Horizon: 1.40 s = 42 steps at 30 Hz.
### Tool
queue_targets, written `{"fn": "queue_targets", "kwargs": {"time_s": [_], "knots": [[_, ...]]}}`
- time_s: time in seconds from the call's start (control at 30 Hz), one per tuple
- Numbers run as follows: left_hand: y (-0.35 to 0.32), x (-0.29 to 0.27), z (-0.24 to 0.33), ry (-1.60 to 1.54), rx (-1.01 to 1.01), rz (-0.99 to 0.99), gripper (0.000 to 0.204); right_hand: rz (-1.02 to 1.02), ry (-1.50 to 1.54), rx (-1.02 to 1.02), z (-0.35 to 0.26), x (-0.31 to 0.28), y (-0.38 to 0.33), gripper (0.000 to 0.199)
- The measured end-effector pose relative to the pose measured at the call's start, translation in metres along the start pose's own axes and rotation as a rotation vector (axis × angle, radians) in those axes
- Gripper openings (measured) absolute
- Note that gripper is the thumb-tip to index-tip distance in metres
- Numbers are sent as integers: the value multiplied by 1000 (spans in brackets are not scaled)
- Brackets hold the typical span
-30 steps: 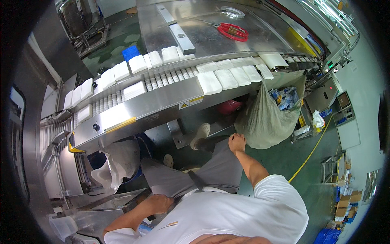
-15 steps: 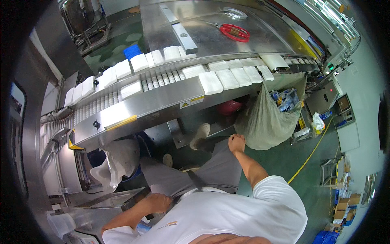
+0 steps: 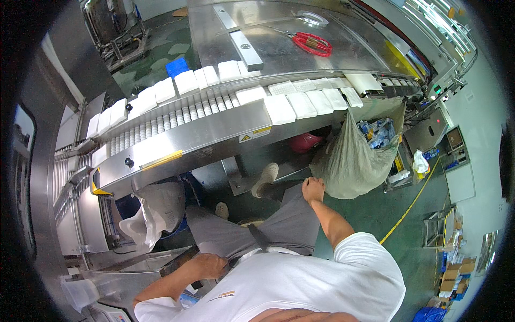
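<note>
My left hand [image 3: 212, 265] rests against my left hip, fingers curled in, with nothing showing in them. On my right knee lies my right hand [image 3: 313, 189], closed loosely and holding nothing visible. Both hands are well apart from the roller conveyor [image 3: 182, 114] in front of me. One white folded stack [image 3: 251, 95] lies on the rollers near the middle, and another white stack [image 3: 100, 154] is at their left end. Several more white stacks [image 3: 302, 105] line the near ledge on the right, and a row of white stacks [image 3: 165, 90] stands along the far rail.
Beyond the conveyor, red-handled scissors [image 3: 312, 44] and a tape roll [image 3: 311, 19] lie on a steel table [image 3: 279, 48]. A cloth sack [image 3: 351, 161] with blue wrappers hangs at the right. A white bag [image 3: 161, 209] sits below the conveyor at the left.
The white stack that was partway along the rollers has travelled left to their end. My hands have stayed in place. The view has shifted slightly.
</note>
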<state>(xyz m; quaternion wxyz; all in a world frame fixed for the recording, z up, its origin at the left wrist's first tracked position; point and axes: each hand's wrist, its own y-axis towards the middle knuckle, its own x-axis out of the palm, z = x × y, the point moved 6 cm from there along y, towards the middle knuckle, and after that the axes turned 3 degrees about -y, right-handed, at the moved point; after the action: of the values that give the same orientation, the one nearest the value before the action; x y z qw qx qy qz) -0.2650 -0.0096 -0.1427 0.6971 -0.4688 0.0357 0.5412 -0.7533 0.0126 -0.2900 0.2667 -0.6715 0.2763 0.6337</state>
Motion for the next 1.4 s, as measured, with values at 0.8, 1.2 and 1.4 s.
{"fn": "queue_targets", "kwargs": {"time_s": [0.8, 1.2, 1.4], "knots": [[0, 6, -6, 56, 28, 8, 39, 124, -8, -25, 0, -2, -2, 31], [2, 8, -6, 78, 31, -2, 41, 150, -13, -22, 3, -1, -5, 30], [3, 16, -7, 59, 81, 38, 28, 118, -12, -24, -2, 0, 0, 30]]}}
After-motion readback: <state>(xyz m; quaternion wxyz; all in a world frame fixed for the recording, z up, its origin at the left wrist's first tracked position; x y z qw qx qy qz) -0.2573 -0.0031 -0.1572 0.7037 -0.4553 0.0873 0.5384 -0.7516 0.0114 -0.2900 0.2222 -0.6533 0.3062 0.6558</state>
